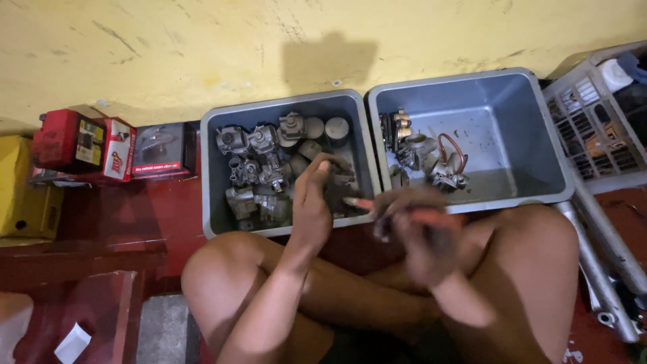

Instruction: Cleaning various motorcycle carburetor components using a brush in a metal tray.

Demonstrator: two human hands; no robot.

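Grey plastic bins, 2 of them, sit side by side on the red floor [168, 222] against a yellow wall [202, 54]. Left bin [214, 182] is packed with grimy metal engine parts [259, 168], carburettor-like bodies and round caps. Right bin [532, 135] is mostly bare, with a small cluster of parts and a red looped hose [450, 152] at its near-left corner.

Person sits cross-legged just near of the bins, knees under the bin rims.

Left hand [311, 202] reaches over the near-right corner of the left bin; fingers curled onto a dark metal part [339, 185], held at the bin's edge.

Right hand [421, 232] is motion-blurred, just near of the seam between the 2 bins; fingers closed around an orange-handled tool [377, 206] whose tip points left toward the held part. Tip contact: cannot tell.

Far left: red boxes [101, 145] and a yellow box [20, 189] along the wall. Far right: white slatted crate [596, 121]; metal tubes [600, 269] on the floor below it.
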